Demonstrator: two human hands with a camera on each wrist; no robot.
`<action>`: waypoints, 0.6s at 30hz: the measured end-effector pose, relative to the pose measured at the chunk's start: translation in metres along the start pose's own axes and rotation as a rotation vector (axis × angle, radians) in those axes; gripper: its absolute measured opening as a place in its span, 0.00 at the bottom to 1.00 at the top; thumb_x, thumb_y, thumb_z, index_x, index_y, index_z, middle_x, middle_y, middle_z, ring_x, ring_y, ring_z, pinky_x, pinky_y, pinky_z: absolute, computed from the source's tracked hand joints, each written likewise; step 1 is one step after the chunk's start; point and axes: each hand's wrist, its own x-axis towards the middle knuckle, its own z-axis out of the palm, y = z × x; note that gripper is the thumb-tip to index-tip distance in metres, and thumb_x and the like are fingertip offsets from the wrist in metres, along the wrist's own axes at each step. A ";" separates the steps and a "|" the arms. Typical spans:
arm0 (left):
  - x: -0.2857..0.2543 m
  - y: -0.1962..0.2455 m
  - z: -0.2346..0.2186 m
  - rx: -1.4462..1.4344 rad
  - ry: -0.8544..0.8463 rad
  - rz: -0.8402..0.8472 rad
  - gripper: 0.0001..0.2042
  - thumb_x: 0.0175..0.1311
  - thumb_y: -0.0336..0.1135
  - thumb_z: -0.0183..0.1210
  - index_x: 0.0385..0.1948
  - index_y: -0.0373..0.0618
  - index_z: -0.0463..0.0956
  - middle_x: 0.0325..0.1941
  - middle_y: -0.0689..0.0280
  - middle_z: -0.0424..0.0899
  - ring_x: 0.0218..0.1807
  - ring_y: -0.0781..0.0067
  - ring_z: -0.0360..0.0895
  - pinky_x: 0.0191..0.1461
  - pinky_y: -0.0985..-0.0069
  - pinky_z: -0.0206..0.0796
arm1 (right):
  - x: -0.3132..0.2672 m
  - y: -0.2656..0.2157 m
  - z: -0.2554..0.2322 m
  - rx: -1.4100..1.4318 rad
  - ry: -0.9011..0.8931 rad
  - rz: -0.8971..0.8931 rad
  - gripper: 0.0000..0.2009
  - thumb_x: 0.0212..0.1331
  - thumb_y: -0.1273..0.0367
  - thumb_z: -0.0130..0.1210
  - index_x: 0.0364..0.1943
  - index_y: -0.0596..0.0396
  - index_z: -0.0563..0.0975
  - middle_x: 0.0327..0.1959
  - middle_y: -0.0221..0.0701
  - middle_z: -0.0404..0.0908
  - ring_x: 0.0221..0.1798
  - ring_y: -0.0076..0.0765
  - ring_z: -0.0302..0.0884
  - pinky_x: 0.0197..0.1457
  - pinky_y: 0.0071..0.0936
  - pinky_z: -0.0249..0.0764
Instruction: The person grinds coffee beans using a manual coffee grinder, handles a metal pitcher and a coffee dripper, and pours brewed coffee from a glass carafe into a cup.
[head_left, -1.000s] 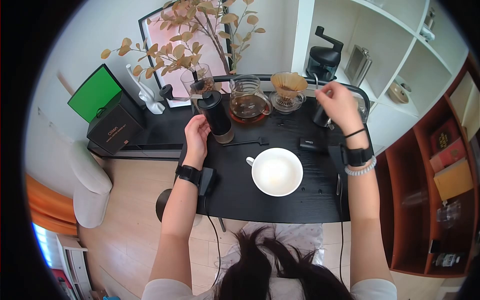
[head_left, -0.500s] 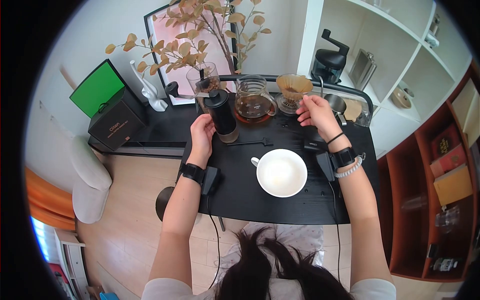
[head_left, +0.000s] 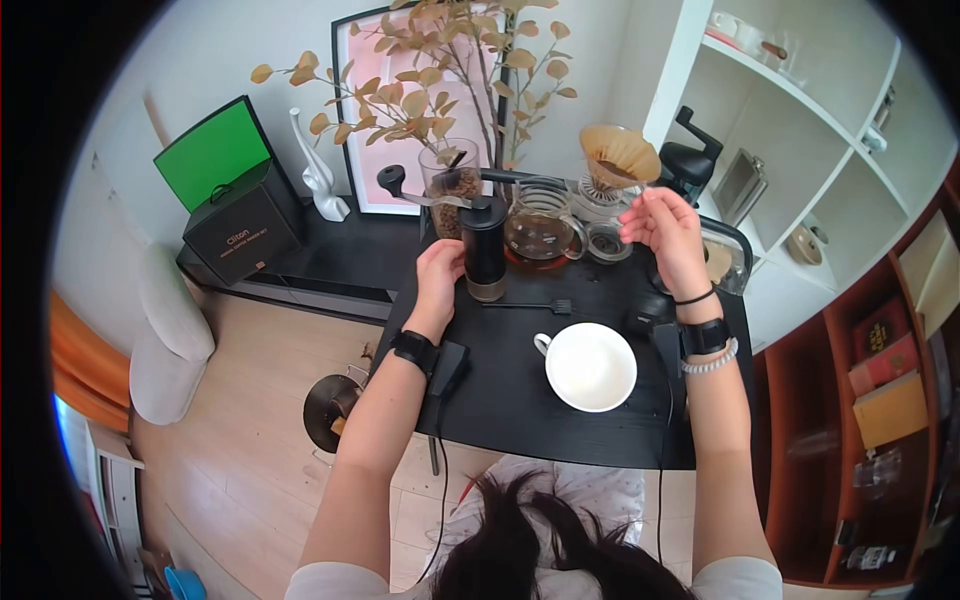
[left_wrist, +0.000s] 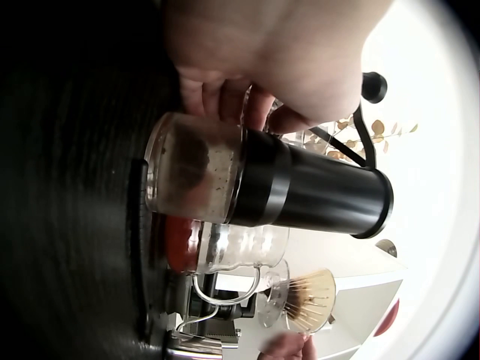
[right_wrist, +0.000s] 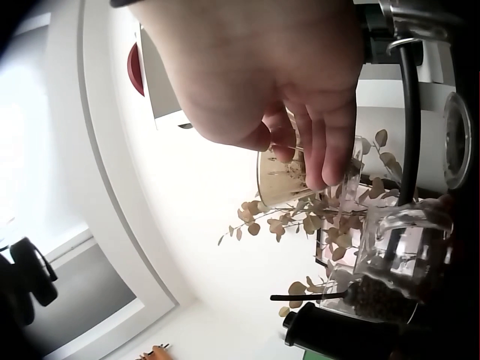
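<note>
**A:** Moved since half a second ago — dripper (head_left: 620, 157) now lifted clear of the table (head_left: 520, 400), up at the far right, pinched at the rim by the right hand (head_left: 668, 232). Earlier sat on its glass stand beside the carafe (head_left: 540, 232). Left hand (head_left: 438, 275) same as before, wrapped round the grinder (head_left: 484, 247).

**B:** Fingers?

**A:** Right: thumb and fingertips (right_wrist: 319, 161) curled over the dripper's edge, clearly pinching it in the wrist view. Left: fingers (left_wrist: 225, 94) curled round the lower part of the grinder, near the clear catch cup.

**B:** Which way from the hand, though?

**A:** Dripper just left and far of the right palm, cone axis tilted a little, mouth up. Right hand obviously the nearer one — left well apart, busy on the grinder, which stands upright at the near left of the carafe.

**B:** Contents?

**A:** Brown paper filter with dark wet grounds in the dripper. Dark coffee low in the carafe. Beans in the glass jar (head_left: 450, 180) behind the grinder. Some ground dust in the grinder's clear base. White cup (head_left: 590, 366) near centre — looks empty.
</note>
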 end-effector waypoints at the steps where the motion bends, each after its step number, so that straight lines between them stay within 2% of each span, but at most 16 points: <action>1: -0.001 0.002 0.001 -0.004 0.002 0.005 0.07 0.62 0.29 0.48 0.31 0.40 0.76 0.31 0.67 0.80 0.35 0.78 0.76 0.41 0.80 0.67 | 0.005 -0.001 0.005 0.004 -0.030 0.002 0.12 0.68 0.64 0.48 0.35 0.59 0.75 0.27 0.36 0.81 0.27 0.29 0.80 0.33 0.24 0.78; 7: -0.001 0.002 0.001 0.005 0.002 0.012 0.06 0.61 0.28 0.49 0.30 0.40 0.76 0.30 0.69 0.79 0.34 0.79 0.75 0.40 0.80 0.67 | 0.035 0.001 0.031 -0.062 -0.141 0.077 0.13 0.69 0.64 0.48 0.35 0.61 0.74 0.28 0.37 0.80 0.29 0.30 0.80 0.33 0.23 0.78; 9: 0.000 0.000 0.000 0.032 -0.014 0.019 0.07 0.64 0.30 0.47 0.31 0.43 0.76 0.31 0.70 0.79 0.34 0.81 0.74 0.40 0.81 0.67 | 0.041 0.006 0.036 -0.076 -0.222 0.162 0.11 0.69 0.64 0.47 0.36 0.59 0.74 0.30 0.36 0.81 0.30 0.29 0.80 0.36 0.23 0.78; 13: 0.002 -0.002 -0.002 0.033 -0.025 0.014 0.07 0.64 0.29 0.47 0.32 0.43 0.76 0.32 0.70 0.79 0.34 0.80 0.75 0.40 0.81 0.67 | 0.043 0.008 0.040 -0.118 -0.219 0.260 0.13 0.69 0.63 0.47 0.35 0.59 0.75 0.28 0.36 0.81 0.28 0.29 0.80 0.33 0.23 0.78; 18: 0.003 -0.004 -0.003 0.039 -0.043 0.022 0.08 0.64 0.30 0.46 0.33 0.43 0.76 0.33 0.70 0.80 0.36 0.79 0.76 0.41 0.80 0.67 | 0.036 0.003 0.040 -0.191 -0.149 0.241 0.15 0.68 0.60 0.49 0.34 0.59 0.76 0.27 0.35 0.82 0.24 0.26 0.79 0.29 0.20 0.77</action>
